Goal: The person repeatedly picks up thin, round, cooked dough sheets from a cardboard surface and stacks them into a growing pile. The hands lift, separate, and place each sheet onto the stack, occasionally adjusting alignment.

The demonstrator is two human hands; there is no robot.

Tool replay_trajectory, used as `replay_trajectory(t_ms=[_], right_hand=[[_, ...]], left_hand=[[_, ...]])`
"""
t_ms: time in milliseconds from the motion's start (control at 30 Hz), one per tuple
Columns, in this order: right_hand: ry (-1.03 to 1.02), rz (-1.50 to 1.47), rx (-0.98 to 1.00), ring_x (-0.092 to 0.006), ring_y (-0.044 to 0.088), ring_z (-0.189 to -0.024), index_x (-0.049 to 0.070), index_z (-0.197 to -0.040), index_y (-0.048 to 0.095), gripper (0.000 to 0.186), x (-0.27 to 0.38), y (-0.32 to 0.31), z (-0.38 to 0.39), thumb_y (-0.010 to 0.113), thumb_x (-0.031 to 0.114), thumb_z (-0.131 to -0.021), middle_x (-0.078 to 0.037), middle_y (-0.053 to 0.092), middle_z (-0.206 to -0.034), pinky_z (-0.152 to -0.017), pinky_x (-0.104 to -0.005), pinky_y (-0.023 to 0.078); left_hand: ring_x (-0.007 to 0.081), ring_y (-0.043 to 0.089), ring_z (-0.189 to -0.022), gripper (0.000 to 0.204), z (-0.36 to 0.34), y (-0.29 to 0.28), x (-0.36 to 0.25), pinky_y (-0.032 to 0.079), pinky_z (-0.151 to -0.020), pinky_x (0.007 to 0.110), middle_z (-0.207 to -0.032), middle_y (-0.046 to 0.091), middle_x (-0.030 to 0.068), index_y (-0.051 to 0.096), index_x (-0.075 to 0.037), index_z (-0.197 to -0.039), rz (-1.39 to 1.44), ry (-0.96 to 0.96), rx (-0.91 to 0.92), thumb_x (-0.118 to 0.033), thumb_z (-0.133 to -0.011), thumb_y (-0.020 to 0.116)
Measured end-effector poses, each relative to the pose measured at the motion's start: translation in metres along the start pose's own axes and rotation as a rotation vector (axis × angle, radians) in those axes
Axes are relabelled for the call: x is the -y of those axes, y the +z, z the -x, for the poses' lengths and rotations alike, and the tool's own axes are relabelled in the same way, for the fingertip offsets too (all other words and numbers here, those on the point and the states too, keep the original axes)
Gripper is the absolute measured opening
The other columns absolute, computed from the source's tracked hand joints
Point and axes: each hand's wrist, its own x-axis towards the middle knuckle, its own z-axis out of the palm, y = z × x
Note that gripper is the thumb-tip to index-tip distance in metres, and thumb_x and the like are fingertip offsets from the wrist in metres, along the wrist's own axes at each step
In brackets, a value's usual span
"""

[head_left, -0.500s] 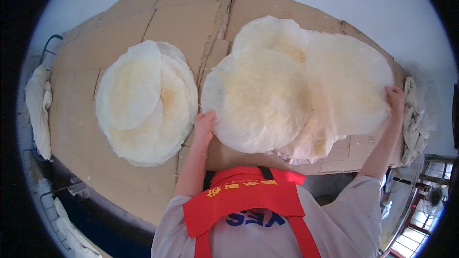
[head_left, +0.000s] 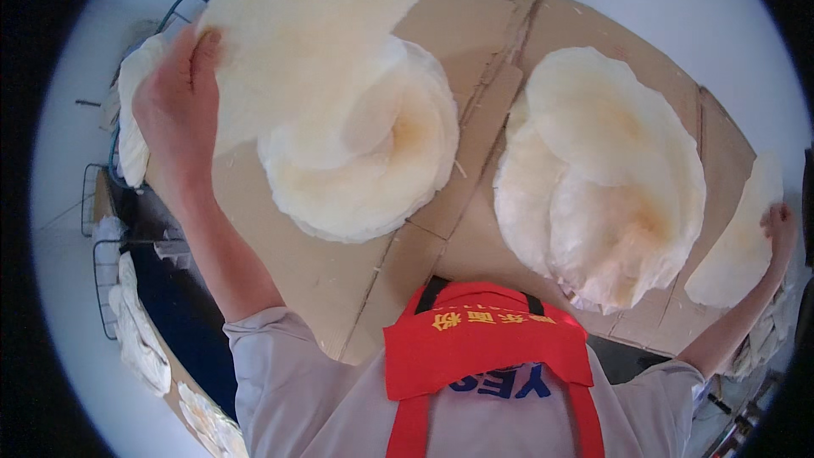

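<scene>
High at the left, my left hand [head_left: 178,93] pinches the edge of a large, thin, cream-coloured round sheet [head_left: 322,0], which hangs over the left stack of similar sheets [head_left: 356,187]. The right stack of sheets [head_left: 610,119], wavy-edged with pale brown patches, lies on the cardboard. Out at the far right, my right hand [head_left: 778,225] has its fingers closed on another thin sheet [head_left: 725,263], seen edge-on and partly outside the cardboard's middle area. The fingertips of both hands are partly hidden against the sheets.
Cardboard [head_left: 458,0] covers the work surface, against a pale wall [head_left: 661,8]. Folded white cloths [head_left: 136,110] lie at the left end by metal bar frames [head_left: 102,288], above a dark gap. More cloth [head_left: 755,352] is bunched at the right. A red apron bib [head_left: 483,365] covers my chest.
My left hand has swung up and left, lifting a sheet over the left stack. My right hand has moved outward and down with a sheet, uncovering the right stack. The view has shifted.
</scene>
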Motion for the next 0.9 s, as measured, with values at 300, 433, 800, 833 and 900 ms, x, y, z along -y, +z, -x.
replay_trajectory(t_ms=[300,433,800,833,900], right_hand=[[-0.300,-0.036,0.049,-0.0085,0.045,-0.053,0.003,-0.073,0.049,0.016,0.188,-0.001,0.076,0.046,0.013,-0.086,-0.001,0.048,-0.058,-0.047,-0.0237,0.035],[-0.595,0.032,0.161,-0.0143,0.053,-0.059,0.000,-0.080,0.054,0.010,0.261,-0.003,0.130,0.054,0.011,-0.081,-0.006,0.056,-0.065,-0.052,-0.0264,0.040],[-0.995,0.021,0.404,-0.0278,0.059,-0.070,0.002,-0.090,0.059,0.016,0.376,0.019,0.135,0.054,0.011,-0.077,-0.014,0.060,-0.076,-0.064,-0.0327,0.045],[-0.965,-0.133,0.351,-0.0263,0.060,-0.072,0.003,-0.095,0.059,0.020,0.378,0.027,0.121,0.055,0.011,-0.077,-0.014,0.061,-0.081,-0.067,-0.0325,0.046],[-0.943,-0.365,0.188,-0.0237,0.060,-0.077,0.005,-0.103,0.058,0.027,0.377,0.040,0.100,0.055,0.012,-0.077,-0.014,0.062,-0.089,-0.071,-0.0324,0.046]], left_hand=[[0.0282,0.051,-0.099,0.046,0.123,0.086,0.000,0.043,-0.078,0.040,-0.110,0.050,0.0127,0.046,-0.006,-0.113,-0.038,0.145,0.615,-0.019,-0.071,0.061],[0.0374,0.025,-0.124,0.088,0.120,0.059,-0.051,0.027,-0.098,0.045,-0.138,0.022,0.0134,0.032,-0.006,-0.129,0.535,0.249,0.549,-0.030,-0.056,0.074],[0.0129,0.058,-0.062,0.025,0.052,0.064,-0.116,0.046,-0.057,0.027,-0.068,0.062,0.0067,0.063,0.000,-0.086,1.208,-0.016,0.946,-0.015,-0.066,0.064],[0.0090,0.055,-0.052,0.017,0.044,0.073,-0.114,0.044,-0.049,0.024,-0.059,0.060,0.0036,0.065,0.000,-0.076,1.236,-0.093,0.986,-0.015,-0.069,0.061],[0.0090,0.054,-0.054,0.017,0.030,0.088,-0.098,0.043,-0.052,0.026,-0.056,0.059,0.0042,0.064,-0.003,-0.066,1.126,-0.245,0.913,-0.020,-0.067,0.063]])
